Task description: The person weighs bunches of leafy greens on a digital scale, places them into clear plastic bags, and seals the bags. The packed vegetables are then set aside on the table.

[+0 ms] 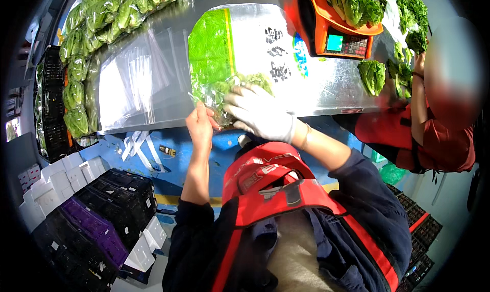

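A clear plastic bag with leafy green lettuce [222,90] in it lies at the near edge of the metal table. My left hand [201,119], bare, pinches the bag's left end between thumb and fingers. Over the bag's right part rests my right hand [264,114] in a white glove, palm down with the fingers stretched across the plastic. It hides some of the lettuce. Under the bag is a green and white printed sheet [208,43] bearing large writing. To its left, clear flat plastic bags [126,85] are stacked.
Bagged lettuces [115,16] are piled at the left. An orange scale [321,35] carries loose lettuce [354,6]; a lettuce head [372,77] lies beside it. At the right a co-worker's hand [420,60] touches more greens. Black crates [122,200] stand on the floor.
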Demonstrator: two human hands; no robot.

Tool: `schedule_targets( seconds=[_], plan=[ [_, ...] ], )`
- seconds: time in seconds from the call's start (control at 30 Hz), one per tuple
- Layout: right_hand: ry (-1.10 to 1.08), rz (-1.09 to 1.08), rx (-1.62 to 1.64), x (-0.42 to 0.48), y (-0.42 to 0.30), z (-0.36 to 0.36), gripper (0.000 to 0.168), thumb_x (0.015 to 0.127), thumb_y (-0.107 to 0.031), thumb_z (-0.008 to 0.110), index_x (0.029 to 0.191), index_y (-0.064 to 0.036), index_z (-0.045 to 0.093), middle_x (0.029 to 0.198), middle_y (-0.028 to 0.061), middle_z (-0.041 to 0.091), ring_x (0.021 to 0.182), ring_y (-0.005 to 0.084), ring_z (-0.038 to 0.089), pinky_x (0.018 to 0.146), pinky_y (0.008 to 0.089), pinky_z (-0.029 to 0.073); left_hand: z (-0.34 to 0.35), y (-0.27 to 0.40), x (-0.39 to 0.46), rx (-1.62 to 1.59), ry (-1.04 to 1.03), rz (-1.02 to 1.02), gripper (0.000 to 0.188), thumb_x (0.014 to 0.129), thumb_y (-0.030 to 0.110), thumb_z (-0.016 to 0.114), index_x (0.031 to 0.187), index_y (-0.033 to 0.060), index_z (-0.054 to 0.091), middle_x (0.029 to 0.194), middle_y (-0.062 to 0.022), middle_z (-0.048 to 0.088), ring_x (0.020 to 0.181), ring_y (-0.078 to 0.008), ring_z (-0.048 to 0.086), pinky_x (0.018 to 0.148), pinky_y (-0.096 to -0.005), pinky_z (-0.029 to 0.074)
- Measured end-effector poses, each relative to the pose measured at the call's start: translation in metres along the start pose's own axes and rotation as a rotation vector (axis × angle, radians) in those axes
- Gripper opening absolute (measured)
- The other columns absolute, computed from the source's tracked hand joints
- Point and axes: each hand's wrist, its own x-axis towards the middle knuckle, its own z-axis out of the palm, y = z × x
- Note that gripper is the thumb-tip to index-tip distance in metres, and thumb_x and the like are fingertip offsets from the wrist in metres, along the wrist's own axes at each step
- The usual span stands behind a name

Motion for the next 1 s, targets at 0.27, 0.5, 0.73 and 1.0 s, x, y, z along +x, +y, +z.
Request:
schedule_targets(
  seconds=[0.27, 0.5, 0.73, 1.0],
  plan=[
    [-0.063, 0.129, -0.003, 0.005, 0.022, 0.019, 0.066, 0.084, -0.045, 0.065, 0.137, -0.009, 0.051, 0.139, 0.0116, 0.050, 0.133, 0.0357, 0.041, 0.111, 0.0528, 0.031, -0.018, 0.045, -0.002, 0.585, 0.416, 0.721, 0.041, 0.102, 0.025, 0.046, 0.070, 0.0009, 0.057, 0.073, -0.0112, 0.064, 0.072, -0.0249, 0.063, 0.071, -0.0356, 0.053],
    [0.006, 0.234, 0.033, 0.010, 0.045, 0.031, 0.045, 0.088, -0.032, 0.059, 0.122, -0.004, 0.059, 0.127, 0.0155, 0.056, 0.118, 0.0326, 0.052, 0.101, 0.0482, 0.037, 0.047, 0.025, 0.028, 0.838, -0.152, 0.898, 0.035, 0.097, 0.024, 0.055, 0.122, 0.0003, 0.060, 0.120, -0.0173, 0.064, 0.117, -0.0339, 0.057, 0.105, -0.0458, 0.039],
    [-0.050, 0.345, 0.099, 0.017, 0.064, 0.044, 0.043, 0.087, -0.037, 0.056, 0.120, -0.010, 0.063, 0.115, 0.0169, 0.063, 0.105, 0.0322, 0.059, 0.093, 0.0459, 0.042, 0.044, 0.027, 0.027, 1.087, -0.185, 0.771, 0.039, 0.097, 0.022, 0.052, 0.130, 0.0018, 0.057, 0.129, -0.0170, 0.060, 0.125, -0.0336, 0.052, 0.109, -0.0479, 0.034],
    [-0.312, 0.410, 0.116, 0.039, 0.091, 0.033, 0.062, 0.078, -0.054, 0.056, 0.122, -0.011, 0.066, 0.114, 0.0179, 0.063, 0.110, 0.0339, 0.059, 0.095, 0.0456, 0.046, 0.044, 0.063, 0.045, 1.244, -0.349, 0.400, 0.042, 0.099, 0.039, 0.046, 0.123, 0.0086, 0.065, 0.121, -0.0176, 0.064, 0.117, -0.0327, 0.056, 0.104, -0.0492, 0.037]
  ],
)
